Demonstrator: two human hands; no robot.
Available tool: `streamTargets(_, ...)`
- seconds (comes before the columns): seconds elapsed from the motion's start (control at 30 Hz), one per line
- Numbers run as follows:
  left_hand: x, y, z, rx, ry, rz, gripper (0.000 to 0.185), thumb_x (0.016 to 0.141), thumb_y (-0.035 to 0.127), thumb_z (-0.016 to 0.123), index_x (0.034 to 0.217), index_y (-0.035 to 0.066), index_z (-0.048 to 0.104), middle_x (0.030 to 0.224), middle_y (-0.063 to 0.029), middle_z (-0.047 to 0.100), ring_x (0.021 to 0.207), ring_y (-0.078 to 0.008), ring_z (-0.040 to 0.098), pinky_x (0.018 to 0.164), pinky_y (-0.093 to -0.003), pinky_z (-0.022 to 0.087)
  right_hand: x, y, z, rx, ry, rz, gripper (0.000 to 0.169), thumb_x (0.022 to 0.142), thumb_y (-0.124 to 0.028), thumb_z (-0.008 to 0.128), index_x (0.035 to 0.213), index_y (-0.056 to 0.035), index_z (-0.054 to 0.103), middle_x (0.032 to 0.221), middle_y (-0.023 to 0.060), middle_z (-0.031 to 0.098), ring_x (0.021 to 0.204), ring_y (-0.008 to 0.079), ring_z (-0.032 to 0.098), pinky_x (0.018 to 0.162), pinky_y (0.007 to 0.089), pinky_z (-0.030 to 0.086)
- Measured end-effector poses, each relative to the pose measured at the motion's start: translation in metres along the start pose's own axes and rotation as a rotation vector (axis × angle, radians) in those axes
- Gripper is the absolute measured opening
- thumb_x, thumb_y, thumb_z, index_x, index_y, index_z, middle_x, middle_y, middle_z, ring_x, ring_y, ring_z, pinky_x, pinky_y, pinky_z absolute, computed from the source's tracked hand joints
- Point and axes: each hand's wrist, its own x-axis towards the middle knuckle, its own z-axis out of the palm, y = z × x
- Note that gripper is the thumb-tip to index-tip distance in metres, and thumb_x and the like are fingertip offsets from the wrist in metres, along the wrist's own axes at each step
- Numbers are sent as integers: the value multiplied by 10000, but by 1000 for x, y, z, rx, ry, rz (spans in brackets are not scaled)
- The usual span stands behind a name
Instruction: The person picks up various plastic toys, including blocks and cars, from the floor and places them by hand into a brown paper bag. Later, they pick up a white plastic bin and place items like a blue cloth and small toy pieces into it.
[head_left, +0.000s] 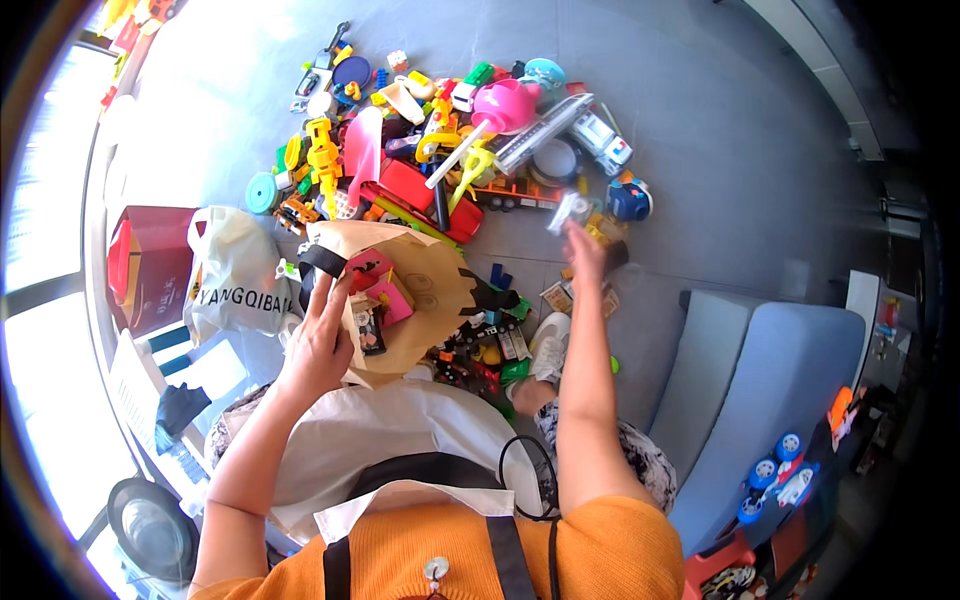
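My left hand (319, 341) is at the near-left rim of a brown paper bag (431, 281), its fingers touching the edge beside a black strap handle. Inside the bag lie pink and red boxes (390, 296) and a small dark item. My right hand (585, 255) reaches over the floor, its fingers closed on a small, blurred white and clear object (570, 212). Beyond both hands spreads a heap of toys, with a pink toy pot (504, 105), a red plastic piece (409, 187), a white toy car (601, 142) and a yellow toy vehicle (324, 157).
A white plastic bag (234, 262) and a dark red paper bag (157, 262) stand at left. More toys lie near my white shoe (551, 345). A blue-grey cushioned seat (772, 390) is at right, with a blue-wheeled toy (780, 480) beside it.
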Motion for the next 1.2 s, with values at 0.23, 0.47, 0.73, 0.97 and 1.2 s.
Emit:
streamTargets(0.23, 1, -13, 14, 48, 85, 84, 680, 708, -50, 471, 1362, 48, 312, 1419, -245, 246, 959, -466, 532, 763, -477, 481, -111, -9, 19, 153, -615, 254, 258, 888, -233, 589, 1042, -37, 653, 1088, 57, 638, 914, 112, 605, 764, 249, 507)
streamTargets(0.47, -3, -6, 22, 66, 81, 118, 710, 696, -64, 473, 1365, 104, 305, 1401, -249, 264, 1053, -468, 486, 802, -467, 478, -139, -40, 58, -164, -798, 268, 270, 884, -236, 583, 1090, -73, 641, 1006, 23, 653, 871, 114, 613, 741, 249, 500)
streamTargets(0.73, 2, -2, 20, 28, -7, -25, 738, 720, -53, 479, 1414, 90, 273, 1404, -281, 287, 1291, -438, 301, 1002, -424, 349, -42, 138, -96, -693, 466, 14, 216, 729, -121, 625, 943, -100, 653, 935, 110, 657, 843, 257, 632, 753, 361, 496)
streamTargets(0.97, 4, -3, 18, -2, -35, -123, 746, 709, -80, 497, 1406, 90, 291, 1388, -227, 342, 1290, -425, 310, 1017, -442, 336, -13, 145, -157, -857, 695, 209, 515, 730, -253, 687, 1180, -81, 504, 1257, 193, 478, 1092, 351, 521, 910, 428, 445)
streamTargets(1.2, 2, -10, 17, 33, -24, -41, 745, 722, -83, 483, 1412, 104, 274, 1355, -241, 357, 1175, -449, 424, 910, -440, 427, 16, 162, -147, -682, 679, 362, 588, 697, -267, 730, 1161, -4, 481, 1092, 194, 597, 994, 354, 596, 868, 416, 492)
